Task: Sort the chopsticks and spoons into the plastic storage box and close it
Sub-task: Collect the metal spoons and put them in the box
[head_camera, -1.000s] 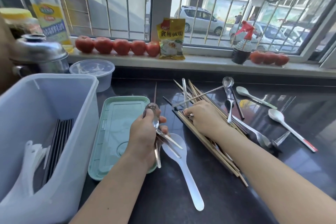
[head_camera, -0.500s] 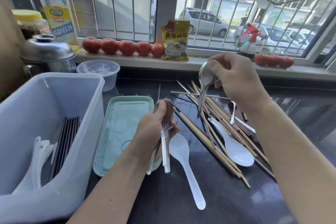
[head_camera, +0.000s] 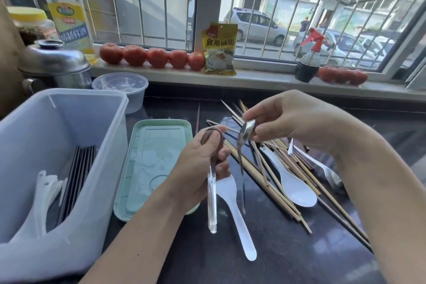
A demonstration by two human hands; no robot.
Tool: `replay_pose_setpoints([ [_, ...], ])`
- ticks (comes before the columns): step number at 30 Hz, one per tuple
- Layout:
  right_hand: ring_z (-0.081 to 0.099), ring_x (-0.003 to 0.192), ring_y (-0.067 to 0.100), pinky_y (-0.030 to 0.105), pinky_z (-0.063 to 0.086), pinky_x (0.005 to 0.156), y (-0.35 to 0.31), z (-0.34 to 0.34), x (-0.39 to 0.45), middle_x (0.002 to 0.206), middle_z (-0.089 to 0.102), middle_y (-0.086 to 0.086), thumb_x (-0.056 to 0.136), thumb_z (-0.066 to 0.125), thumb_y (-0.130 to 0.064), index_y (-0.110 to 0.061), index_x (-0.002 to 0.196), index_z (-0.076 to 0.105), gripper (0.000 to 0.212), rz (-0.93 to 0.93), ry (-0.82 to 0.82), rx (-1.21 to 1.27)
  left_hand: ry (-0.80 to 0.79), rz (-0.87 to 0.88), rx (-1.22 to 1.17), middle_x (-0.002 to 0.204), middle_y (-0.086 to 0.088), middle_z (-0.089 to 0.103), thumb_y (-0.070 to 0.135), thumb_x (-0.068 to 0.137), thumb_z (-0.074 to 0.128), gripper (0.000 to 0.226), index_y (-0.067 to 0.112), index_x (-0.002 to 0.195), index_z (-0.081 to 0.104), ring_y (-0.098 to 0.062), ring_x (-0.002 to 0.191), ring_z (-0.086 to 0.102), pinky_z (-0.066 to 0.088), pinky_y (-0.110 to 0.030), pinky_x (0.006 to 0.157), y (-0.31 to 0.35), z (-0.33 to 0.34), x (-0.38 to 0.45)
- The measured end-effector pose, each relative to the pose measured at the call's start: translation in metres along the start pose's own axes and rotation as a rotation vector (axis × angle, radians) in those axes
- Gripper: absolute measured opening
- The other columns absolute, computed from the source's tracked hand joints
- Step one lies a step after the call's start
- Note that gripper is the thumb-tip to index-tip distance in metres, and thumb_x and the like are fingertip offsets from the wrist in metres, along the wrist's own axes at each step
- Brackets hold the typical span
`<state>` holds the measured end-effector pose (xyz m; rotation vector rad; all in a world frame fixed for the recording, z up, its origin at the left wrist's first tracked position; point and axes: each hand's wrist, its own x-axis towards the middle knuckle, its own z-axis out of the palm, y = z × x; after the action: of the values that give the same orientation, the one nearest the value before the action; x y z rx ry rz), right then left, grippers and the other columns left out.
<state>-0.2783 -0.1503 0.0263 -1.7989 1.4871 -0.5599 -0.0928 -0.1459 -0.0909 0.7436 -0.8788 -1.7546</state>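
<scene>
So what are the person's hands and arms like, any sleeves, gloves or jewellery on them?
Both are bare. The left hand and right hand wear no gloves, and no rings show. Both forearms are uncovered from wrist to frame edge, with no sleeve, watch or bracelet in view. Any clothing higher up is out of frame.

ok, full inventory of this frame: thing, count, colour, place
translucent plastic storage box: 1, whitish, left; holds dark chopsticks, white spoons
green plastic lid: 1, beside box
wooden chopsticks: many, tan, counter
white plastic spoons: 2, counter
red tomatoes: 5 plus a few at right, sill
yellow packet: 1, sill
spray bottle: 1, red top, sill
left hand: grips metal spoons
right hand: pinches metal spoon
</scene>
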Motion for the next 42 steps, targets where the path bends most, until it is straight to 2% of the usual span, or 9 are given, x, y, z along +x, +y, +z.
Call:
replay_pose_setpoints([
  [6,0.062,0.058,0.012,0.033,0.055,0.059,0.008,0.012,0.012,0.070,0.072,0.002,0.094,0.069,-0.020,-0.028,0.088,0.077,0.013,-0.178,0.078,-0.373,-0.046,-0.083,0.010,0.073,-0.004,0.041,0.032,0.109,0.045,0.032,0.005,0.114,0.062,-0.015,0.053,0.035,0.035,-0.027,0.052,-0.001,0.001,-0.001],
  [8,0.056,0.058,0.016,0.043,0.052,0.063,0.008,0.008,0.014,0.071,0.070,0.004,0.095,0.069,-0.025,-0.032,0.084,0.077,0.015,-0.188,0.085,-0.372,-0.061,-0.109,-0.010,0.073,-0.004,0.041,0.036,0.108,0.046,0.033,0.006,0.111,0.061,-0.016,0.053,0.036,0.034,-0.029,0.054,-0.001,0.001,-0.001],
  [15,0.057,0.083,0.005,0.024,0.044,0.078,0.008,0.042,0.028,0.088,0.059,-0.010,0.094,0.069,-0.029,-0.028,0.095,0.078,0.009,-0.370,0.088,-0.486,-0.154,-0.121,-0.093,0.074,-0.006,0.050,0.049,0.107,0.040,0.046,0.012,0.096,0.066,-0.018,0.060,0.050,0.047,-0.030,0.057,-0.002,0.008,-0.006],
  [18,0.056,0.077,0.004,0.028,0.047,0.073,0.018,0.055,0.033,0.079,0.060,-0.011,0.089,0.075,-0.021,-0.027,0.086,0.074,0.006,-0.488,0.201,-0.463,-0.193,-0.139,-0.138,0.077,-0.006,0.055,0.059,0.104,0.036,0.057,0.012,0.096,0.067,-0.021,0.067,0.060,0.055,-0.034,0.061,0.001,0.007,-0.008],
  [23,0.054,0.070,0.007,0.026,0.047,0.063,0.026,0.060,0.036,0.074,0.056,-0.011,0.085,0.076,-0.012,-0.023,0.083,0.061,0.019,-0.577,0.238,-0.451,-0.194,-0.162,-0.054,0.078,-0.006,0.054,0.066,0.101,0.035,0.061,0.013,0.108,0.063,-0.019,0.055,0.053,0.046,-0.029,0.048,-0.002,0.005,-0.006],
  [30,0.059,0.069,0.008,0.030,0.051,0.064,0.038,0.057,0.041,0.076,0.062,-0.010,0.087,0.076,-0.012,-0.019,0.084,0.070,0.009,-0.605,0.240,-0.392,-0.146,-0.106,0.063,0.082,-0.009,0.060,0.062,0.104,0.033,0.061,0.010,0.112,0.064,-0.020,0.048,0.049,0.041,-0.027,0.046,-0.007,0.004,-0.002],
  [35,0.072,0.072,0.023,0.043,0.061,0.075,0.044,0.021,0.036,0.077,0.073,0.002,0.091,0.072,-0.015,-0.020,0.085,0.075,0.008,-0.398,0.276,-0.168,0.162,0.097,0.213,0.067,-0.010,0.057,0.053,0.105,0.040,0.056,0.001,0.097,0.061,-0.023,0.045,0.054,0.047,-0.031,0.046,-0.012,0.005,0.000],
  [38,0.070,0.072,0.015,0.040,0.061,0.075,0.046,0.010,0.032,0.079,0.072,-0.002,0.091,0.073,-0.017,-0.021,0.086,0.076,0.006,-0.334,0.276,-0.321,0.253,0.190,0.204,0.063,-0.007,0.054,0.040,0.107,0.045,0.039,0.003,0.101,0.055,-0.019,0.046,0.049,0.042,-0.028,0.044,-0.009,0.001,0.003],
  [42,0.061,0.074,0.000,0.031,0.055,0.077,0.033,0.026,0.029,0.077,0.066,-0.012,0.089,0.074,-0.020,-0.021,0.086,0.078,0.006,-0.351,0.295,-0.488,0.168,0.270,0.271,0.083,-0.007,0.065,0.042,0.101,0.049,0.036,0.008,0.100,0.061,-0.020,0.078,0.060,0.055,-0.033,0.075,-0.009,0.004,0.001],
])
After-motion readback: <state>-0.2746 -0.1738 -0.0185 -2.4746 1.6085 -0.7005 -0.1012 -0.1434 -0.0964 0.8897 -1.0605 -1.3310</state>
